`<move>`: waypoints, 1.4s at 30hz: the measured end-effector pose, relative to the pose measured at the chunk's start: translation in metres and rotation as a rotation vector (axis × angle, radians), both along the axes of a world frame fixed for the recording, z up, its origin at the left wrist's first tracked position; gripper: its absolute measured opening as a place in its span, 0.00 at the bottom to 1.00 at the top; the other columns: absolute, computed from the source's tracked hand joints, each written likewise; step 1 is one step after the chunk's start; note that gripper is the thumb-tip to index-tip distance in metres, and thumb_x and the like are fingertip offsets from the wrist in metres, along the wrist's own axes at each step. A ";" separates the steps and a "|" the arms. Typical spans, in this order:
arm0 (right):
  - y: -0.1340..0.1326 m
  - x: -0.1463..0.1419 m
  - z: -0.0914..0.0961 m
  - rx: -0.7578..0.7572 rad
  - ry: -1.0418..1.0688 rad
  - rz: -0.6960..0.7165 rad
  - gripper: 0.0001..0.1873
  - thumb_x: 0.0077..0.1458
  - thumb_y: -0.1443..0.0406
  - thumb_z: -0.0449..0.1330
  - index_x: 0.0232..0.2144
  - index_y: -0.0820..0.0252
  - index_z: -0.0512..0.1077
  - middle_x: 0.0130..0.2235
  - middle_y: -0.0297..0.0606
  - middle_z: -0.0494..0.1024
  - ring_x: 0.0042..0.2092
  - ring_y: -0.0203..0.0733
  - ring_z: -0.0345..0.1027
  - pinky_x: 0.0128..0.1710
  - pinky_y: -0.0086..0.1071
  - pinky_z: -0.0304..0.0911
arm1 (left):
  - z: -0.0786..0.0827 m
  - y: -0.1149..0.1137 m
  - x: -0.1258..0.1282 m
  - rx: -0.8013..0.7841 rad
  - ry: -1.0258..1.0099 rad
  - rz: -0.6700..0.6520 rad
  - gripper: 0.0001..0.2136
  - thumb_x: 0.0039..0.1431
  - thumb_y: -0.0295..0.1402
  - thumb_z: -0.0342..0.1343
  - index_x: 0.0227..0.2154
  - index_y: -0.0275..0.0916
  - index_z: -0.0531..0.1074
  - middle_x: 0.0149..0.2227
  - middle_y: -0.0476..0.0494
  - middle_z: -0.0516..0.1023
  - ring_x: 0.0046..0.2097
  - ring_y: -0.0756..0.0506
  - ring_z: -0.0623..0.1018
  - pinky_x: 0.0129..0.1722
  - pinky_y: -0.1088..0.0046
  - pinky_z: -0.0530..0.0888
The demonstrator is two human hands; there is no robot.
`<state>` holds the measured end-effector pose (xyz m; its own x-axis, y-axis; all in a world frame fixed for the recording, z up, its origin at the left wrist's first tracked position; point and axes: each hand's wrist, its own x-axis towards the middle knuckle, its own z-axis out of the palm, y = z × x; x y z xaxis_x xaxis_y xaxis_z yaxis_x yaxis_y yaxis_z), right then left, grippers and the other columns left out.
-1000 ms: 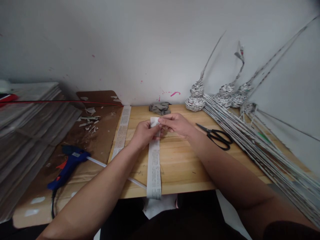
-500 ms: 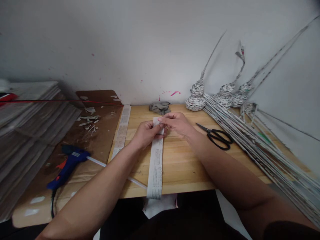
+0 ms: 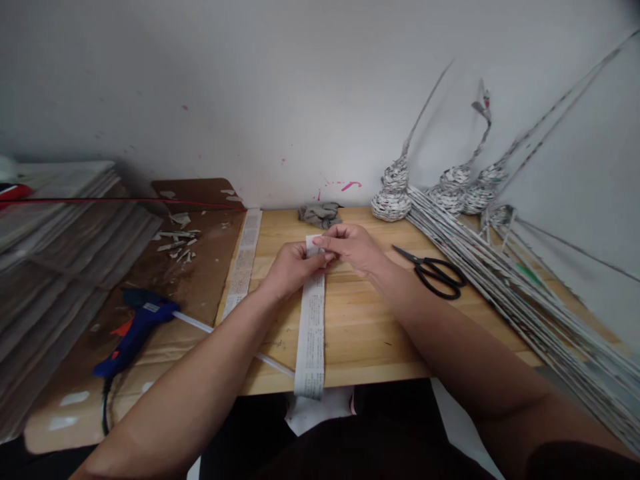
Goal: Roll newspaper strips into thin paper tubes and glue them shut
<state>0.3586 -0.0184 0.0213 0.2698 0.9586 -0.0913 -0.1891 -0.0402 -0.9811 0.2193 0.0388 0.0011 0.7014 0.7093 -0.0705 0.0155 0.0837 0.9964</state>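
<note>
A long strip of newspaper (image 3: 312, 333) runs from my hands down over the table's front edge. My left hand (image 3: 295, 268) pinches it near its far end, thumb on top. From the other side, my right hand (image 3: 350, 247) grips the same end between thumb and fingers. Fingertips of both hands nearly meet there, and some fingers are hidden behind the paper. Another newspaper strip (image 3: 246, 257) lies flat to the left of my hands. Black-handled scissors (image 3: 440, 275) rest on the table to the right of my right hand.
On the left, a blue glue gun (image 3: 137, 331) with a glue stick lies on brown cardboard (image 3: 200, 313), beside paper scraps (image 3: 177, 247) and stacked newspapers (image 3: 60, 267). A grey cloth (image 3: 320, 215) sits at the back. Rolled paper sticks (image 3: 480, 287) and woven paper gourds (image 3: 391, 197) occupy the right.
My right thumb and fingers have shifted slightly left and down over the strip's end, and my left thumb reaches a little further across it. Everything else has stayed put.
</note>
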 end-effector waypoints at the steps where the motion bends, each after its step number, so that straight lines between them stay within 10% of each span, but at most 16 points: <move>1: 0.000 0.000 0.001 -0.009 0.002 0.007 0.21 0.33 0.56 0.76 0.22 0.60 0.70 0.18 0.29 0.72 0.20 0.32 0.64 0.20 0.27 0.64 | 0.000 0.000 0.000 0.008 -0.009 -0.007 0.11 0.48 0.36 0.67 0.29 0.33 0.80 0.28 0.45 0.78 0.28 0.52 0.72 0.31 0.76 0.70; 42: 0.005 0.020 -0.013 0.046 -0.217 0.016 0.17 0.44 0.54 0.68 0.29 0.62 0.78 0.24 0.32 0.74 0.25 0.31 0.61 0.26 0.27 0.55 | 0.010 0.000 0.001 -0.233 -0.045 0.033 0.08 0.57 0.33 0.60 0.33 0.32 0.78 0.30 0.38 0.81 0.33 0.46 0.81 0.33 0.72 0.78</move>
<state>0.3788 -0.0130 0.0080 0.2633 0.9646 0.0113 0.0268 0.0044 -0.9996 0.2200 0.0390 0.0109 0.6845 0.6998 -0.2043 -0.0348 0.3112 0.9497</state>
